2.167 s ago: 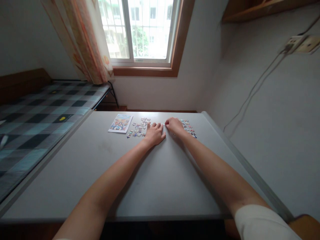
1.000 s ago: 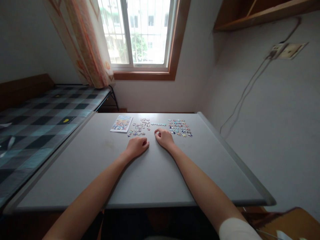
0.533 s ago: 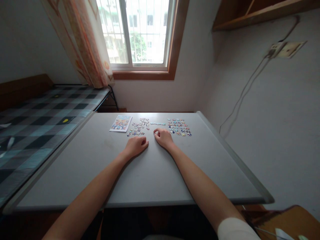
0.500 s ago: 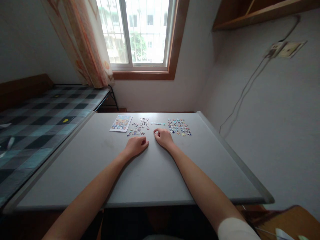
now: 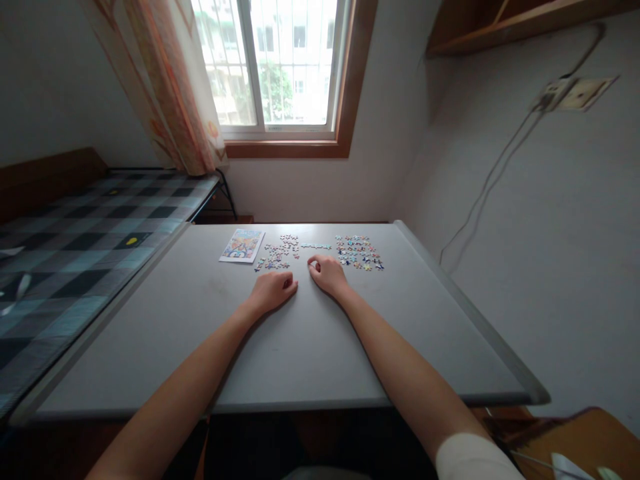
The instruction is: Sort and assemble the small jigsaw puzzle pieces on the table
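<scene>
Drawn back from the puzzle strip (image 5: 316,247), the left hand (image 5: 273,291) and right hand (image 5: 327,274) now rest curled on the worktop (image 5: 305,357), whether around anything I cannot tell, seemingly so the strip lies uncovered between the left cluster (image 5: 289,238) and right cluster (image 5: 368,267) of loose pieces.

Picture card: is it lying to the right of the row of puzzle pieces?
No, the picture card lies to the left of the row of puzzle pieces.
</scene>
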